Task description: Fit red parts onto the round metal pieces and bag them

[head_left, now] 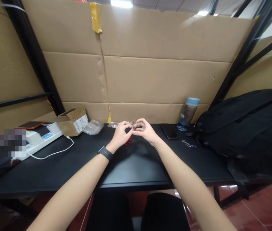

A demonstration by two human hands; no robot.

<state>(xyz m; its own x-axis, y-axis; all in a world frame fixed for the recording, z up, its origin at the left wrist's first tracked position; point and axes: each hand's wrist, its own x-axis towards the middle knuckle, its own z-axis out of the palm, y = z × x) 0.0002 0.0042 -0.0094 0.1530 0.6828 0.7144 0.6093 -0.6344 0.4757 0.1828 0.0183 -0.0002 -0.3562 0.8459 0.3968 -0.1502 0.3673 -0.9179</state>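
My left hand (122, 134) and my right hand (145, 131) meet fingertip to fingertip above the far middle of the black table (136, 170). Between the thumbs and fingers is something small with a bit of red, mostly hidden; its shape is too small to tell. Both hands are closed in a pinch around it. Red cord-like pieces (128, 141) lie on the table just below my left hand. Behind the hands, a clear plastic bag (113, 124) lies near the cardboard wall, partly covered by my left hand.
To the left are an open cardboard box (70, 122), crumpled plastic (94, 127) and a white power strip (43, 144) with a cable. To the right: a phone (169, 132), a bottle (187, 115), a keychain (188, 144) and a black backpack (248, 134).
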